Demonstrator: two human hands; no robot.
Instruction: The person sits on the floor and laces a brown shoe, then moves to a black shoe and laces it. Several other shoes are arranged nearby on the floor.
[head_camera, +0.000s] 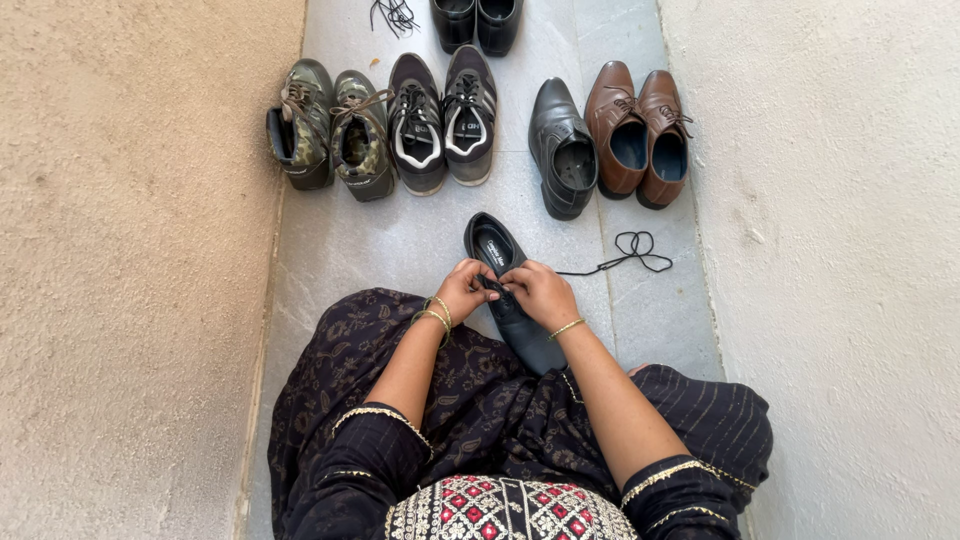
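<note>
My left hand (462, 287) and right hand (540, 292) sit together over the middle of the black dress shoe (512, 300), both with fingers pinched shut on its lacing area; what exactly the fingertips pinch is too small for me to tell. The shoe lies on the grey stone floor (400, 240) just in front of my knees, its long axis running away from me and tilted a little left, heel opening at the far end, toe tucked toward my lap. Both hands are equally close to it, the left on its left flank, the right on its right. A loose black lace (625, 252) trails from the shoe out to the right, nearer my right hand. Beyond stand the camouflage boots (328, 128), black sneakers (442, 118), a single black shoe (562, 150) and brown dress shoes (640, 132)
</note>
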